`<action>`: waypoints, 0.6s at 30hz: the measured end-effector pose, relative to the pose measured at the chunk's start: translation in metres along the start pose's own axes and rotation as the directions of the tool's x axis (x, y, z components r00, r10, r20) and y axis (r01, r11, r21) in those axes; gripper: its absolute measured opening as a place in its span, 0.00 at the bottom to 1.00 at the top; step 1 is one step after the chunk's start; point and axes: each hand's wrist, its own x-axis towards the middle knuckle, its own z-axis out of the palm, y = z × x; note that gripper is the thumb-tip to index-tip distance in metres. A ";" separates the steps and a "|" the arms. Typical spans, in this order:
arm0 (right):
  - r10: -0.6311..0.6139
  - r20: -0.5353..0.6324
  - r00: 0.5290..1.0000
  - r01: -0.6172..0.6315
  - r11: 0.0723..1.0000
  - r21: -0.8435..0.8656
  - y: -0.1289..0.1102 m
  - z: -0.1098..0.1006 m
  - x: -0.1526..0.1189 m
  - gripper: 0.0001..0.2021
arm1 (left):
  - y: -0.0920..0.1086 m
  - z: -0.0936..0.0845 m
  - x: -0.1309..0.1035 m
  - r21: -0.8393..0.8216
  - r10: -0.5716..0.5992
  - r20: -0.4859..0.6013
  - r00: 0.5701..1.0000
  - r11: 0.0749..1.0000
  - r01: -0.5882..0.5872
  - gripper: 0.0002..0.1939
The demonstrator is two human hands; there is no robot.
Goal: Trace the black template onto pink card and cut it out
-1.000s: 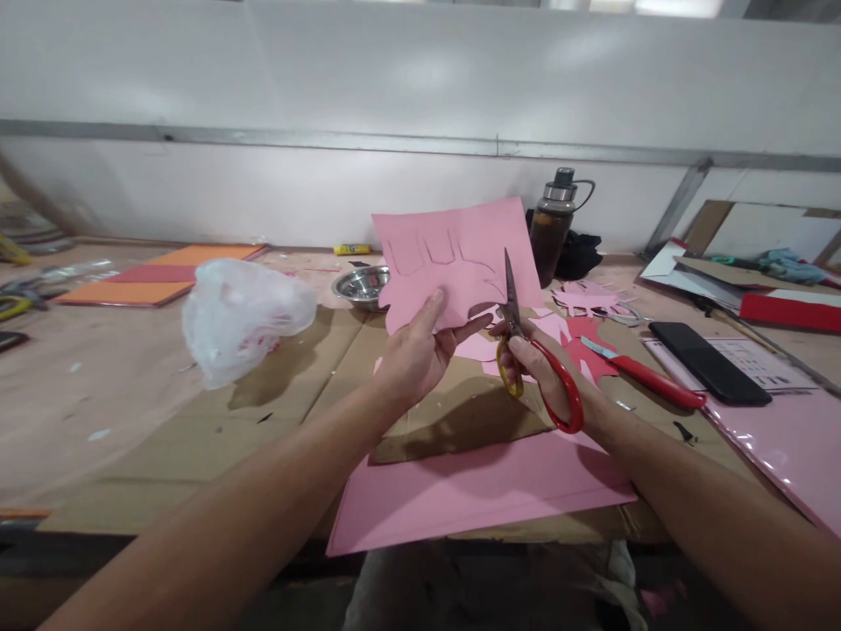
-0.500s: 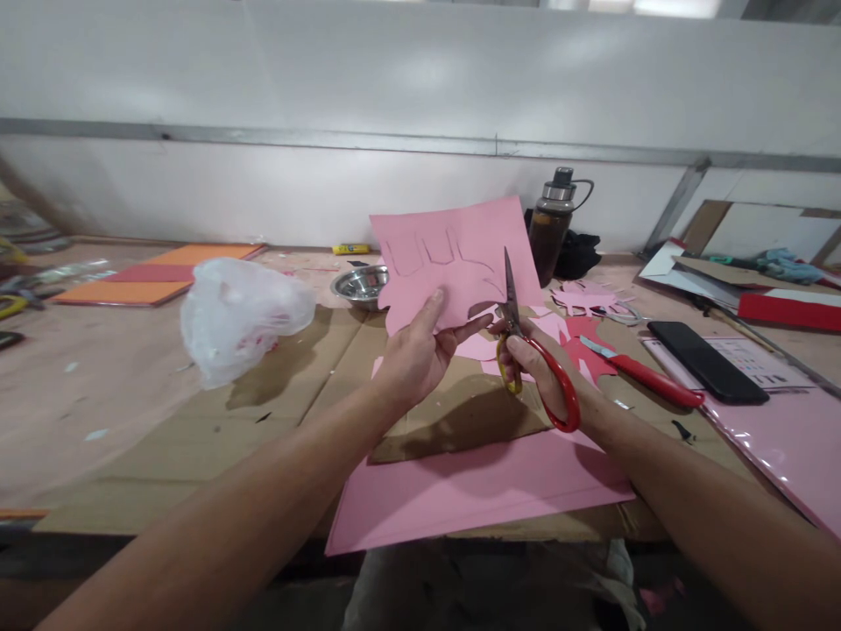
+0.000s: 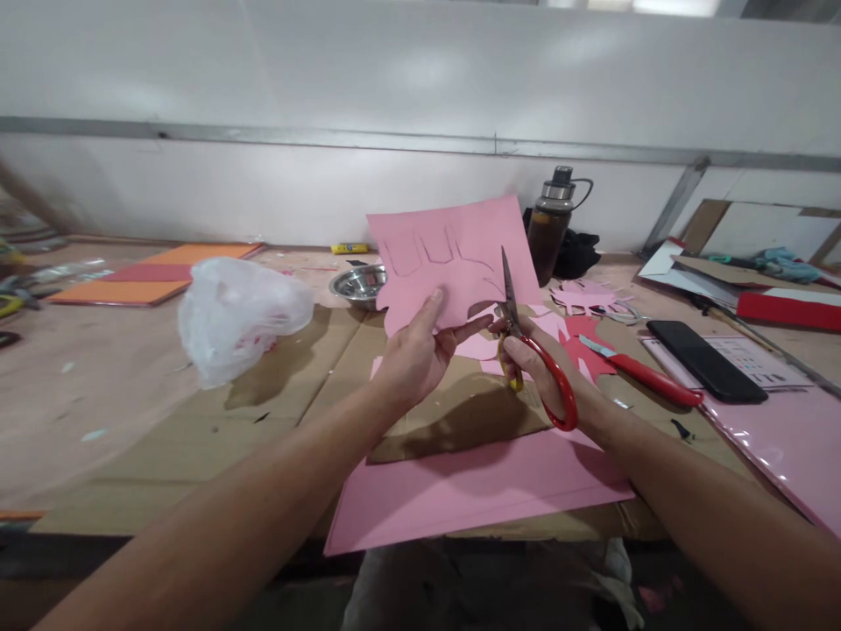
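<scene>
My left hand (image 3: 420, 350) pinches a pink sheet of paper (image 3: 453, 245) by its lower edge, thumb in front. Dark pencil outlines run across the sheet, and its lower edge is cut into curves. In my right hand (image 3: 535, 355) is a pair of scissors (image 3: 511, 294) with one red and one yellow handle. The blades point upward at the sheet's lower right, beside a curved notch. Whether paper lies between the blades I cannot tell. Behind my hands are pink paper scraps (image 3: 479, 346); a larger pink sheet (image 3: 479, 491) lies nearest my body.
Cardboard (image 3: 263, 464) covers the table middle. To the left are a plastic bag (image 3: 240, 315) and orange sheets (image 3: 118, 291); behind stand a metal bowl (image 3: 360, 285) and a bottle (image 3: 552, 228). A red-handled knife (image 3: 650, 379) and a black phone (image 3: 706, 361) lie to the right.
Almost nothing differs. The whole view has shifted very slightly, while both hands, the sheet and the scissors keep their positions relative to each other.
</scene>
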 end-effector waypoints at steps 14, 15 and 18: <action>0.025 0.003 1.000 -0.025 0.999 0.036 0.003 0.000 -0.002 0.14 | -0.007 -0.008 0.008 -0.039 0.056 0.214 0.975 0.998 -0.049 0.08; 0.032 -0.002 0.999 -0.031 0.998 0.047 0.002 0.001 -0.002 0.14 | -0.007 -0.008 0.009 -0.038 0.058 0.230 0.972 0.998 -0.050 0.09; 0.042 -0.013 0.999 -0.041 0.996 0.075 0.001 0.002 -0.002 0.15 | -0.007 -0.006 0.008 -0.041 0.054 0.228 0.972 0.998 -0.046 0.07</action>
